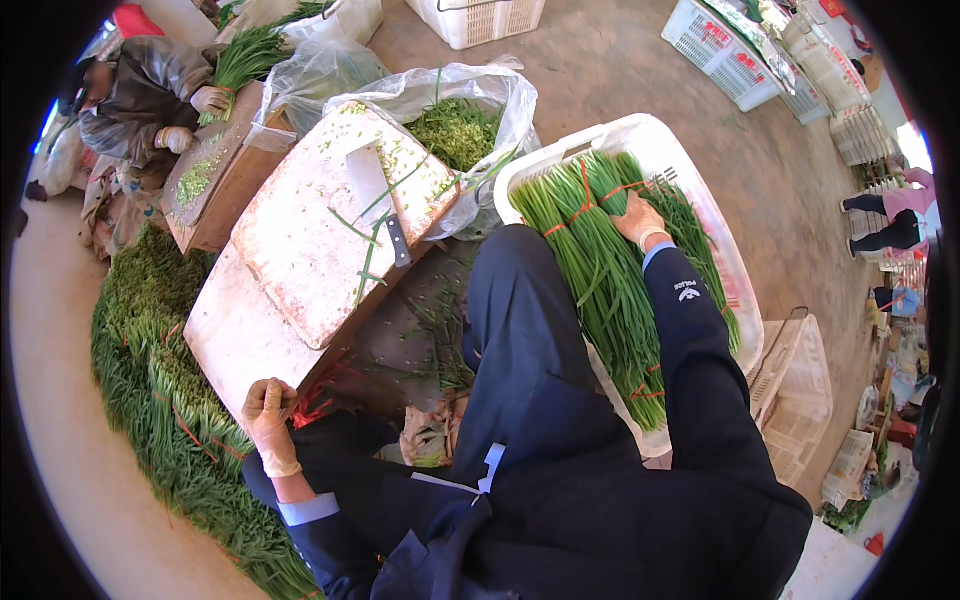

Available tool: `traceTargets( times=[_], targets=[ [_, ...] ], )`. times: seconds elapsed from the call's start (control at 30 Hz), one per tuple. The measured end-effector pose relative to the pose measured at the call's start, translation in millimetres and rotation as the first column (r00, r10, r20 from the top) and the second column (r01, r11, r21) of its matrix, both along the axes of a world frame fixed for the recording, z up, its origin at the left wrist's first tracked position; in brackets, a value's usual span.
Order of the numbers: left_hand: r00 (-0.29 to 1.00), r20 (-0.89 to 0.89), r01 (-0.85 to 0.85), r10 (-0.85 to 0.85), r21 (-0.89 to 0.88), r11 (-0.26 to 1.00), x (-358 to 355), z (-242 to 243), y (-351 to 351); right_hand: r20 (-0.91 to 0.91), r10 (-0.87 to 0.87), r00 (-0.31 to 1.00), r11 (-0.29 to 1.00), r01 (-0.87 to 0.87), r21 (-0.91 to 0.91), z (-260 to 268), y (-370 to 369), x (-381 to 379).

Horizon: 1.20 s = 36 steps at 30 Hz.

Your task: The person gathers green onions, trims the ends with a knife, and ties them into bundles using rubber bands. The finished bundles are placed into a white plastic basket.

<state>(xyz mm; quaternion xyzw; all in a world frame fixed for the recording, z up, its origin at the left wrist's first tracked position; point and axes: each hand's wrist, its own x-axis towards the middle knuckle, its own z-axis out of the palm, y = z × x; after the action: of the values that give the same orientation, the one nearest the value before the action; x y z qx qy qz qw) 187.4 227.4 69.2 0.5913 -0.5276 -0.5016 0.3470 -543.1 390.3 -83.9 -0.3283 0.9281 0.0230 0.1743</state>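
My right hand point(641, 219), in a thin glove, reaches into a white plastic crate point(729, 262) and grips a bunch of green chives point(619, 196) near its red tie. Other tied bunches of chives point(592, 247) lie lengthwise beside it. At the near corner of a low wooden table point(225, 330), my left hand point(270, 420), also gloved, has its fingers curled with nothing visible in them. A cleaver point(367, 178) with a black handle lies flat on the worn cutting board point(292, 232), among loose leaves and cut bits.
A clear plastic bag point(517, 97) holds chive trimmings point(457, 135) beyond the board. Bundled chives point(172, 375) are heaped on the floor at left. A co-worker point(150, 97) holds chives at another board. An empty-looking crate point(802, 397) stands at right; stacked crates point(720, 56) stand farther off.
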Motion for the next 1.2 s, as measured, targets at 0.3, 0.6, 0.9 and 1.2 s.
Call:
traceTargets(
  times=[0.3, 0.6, 0.9, 1.2],
  targets=[
    [0.999, 0.037, 0.004, -0.002, -0.066, 0.998, 10.6, -7.3, 9.3, -0.025, 0.076, 0.997, 0.996, -0.074, 0.049, 35.8, -12.0, -9.5],
    [0.983, 0.185, 0.005, 0.015, -0.106, 0.994, 18.8, -7.5, 17.6, -0.29, 0.25, 0.924, 0.77, -0.371, -0.519, -8.2, -36.3, -15.1],
    [0.955, 0.294, 0.073, -0.028, -0.142, 0.987, 8.9, -10.7, 13.7, -0.386, 0.399, 0.832, 0.846, -0.496, -0.196, -8.4, -69.5, -29.1],
    [0.967, 0.255, 0.067, -0.032, -0.13, 0.989, 10.9, -16.2, 10.8, -0.331, 0.295, 0.896, 0.859, -0.401, -0.32, 3.4, -112.9, -14.2]
  ],
)
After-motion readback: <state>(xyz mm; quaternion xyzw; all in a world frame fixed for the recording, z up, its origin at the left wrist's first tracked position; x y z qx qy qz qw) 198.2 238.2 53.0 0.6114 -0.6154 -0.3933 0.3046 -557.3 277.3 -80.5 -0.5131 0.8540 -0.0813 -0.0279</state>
